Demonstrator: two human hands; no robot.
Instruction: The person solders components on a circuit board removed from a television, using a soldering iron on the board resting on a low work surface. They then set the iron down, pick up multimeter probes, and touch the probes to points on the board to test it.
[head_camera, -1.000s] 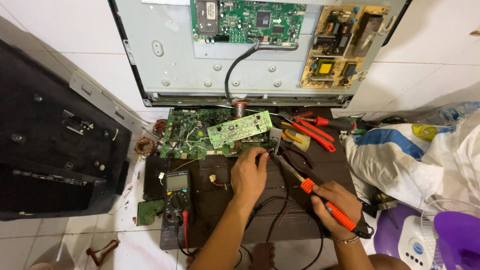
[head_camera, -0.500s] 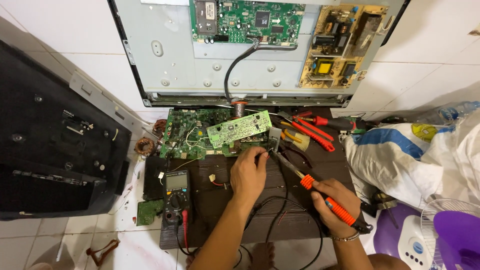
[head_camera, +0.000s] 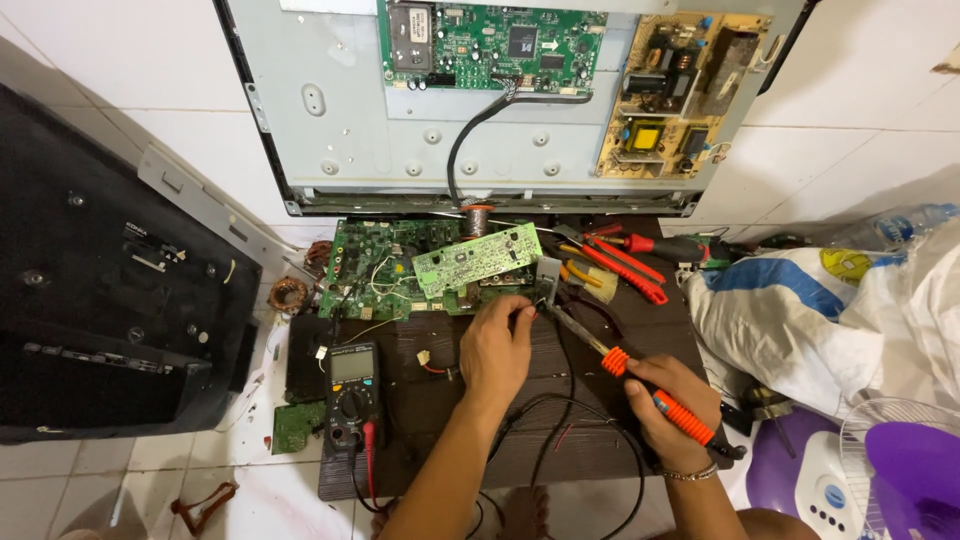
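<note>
Circuit boards are spread on a dark wooden board (head_camera: 600, 440) on the tiled floor. A soldering iron (head_camera: 640, 385) with an orange handle is gripped in the right hand (head_camera: 670, 410), the fingers clamped around the handle and the tip pointed up and left toward a small light-green circuit board (head_camera: 477, 258). That small board lies tilted on top of a larger green circuit board (head_camera: 375, 270). The left hand (head_camera: 495, 345) is set just below the boards, its fingertips pinched together near the iron's tip; what is pinched cannot be made out. A digital multimeter (head_camera: 352, 392) lies left of the left hand, with a red probe lead plugged in. Red-handled pliers (head_camera: 625, 270) lie to the right of the boards. Behind, an opened flat-screen television (head_camera: 350, 110) is leaned against the wall, its green main board and yellowish power board exposed. A white sack (head_camera: 800, 320) with blue markings is bunched at the right; its contents are hidden.
</note>
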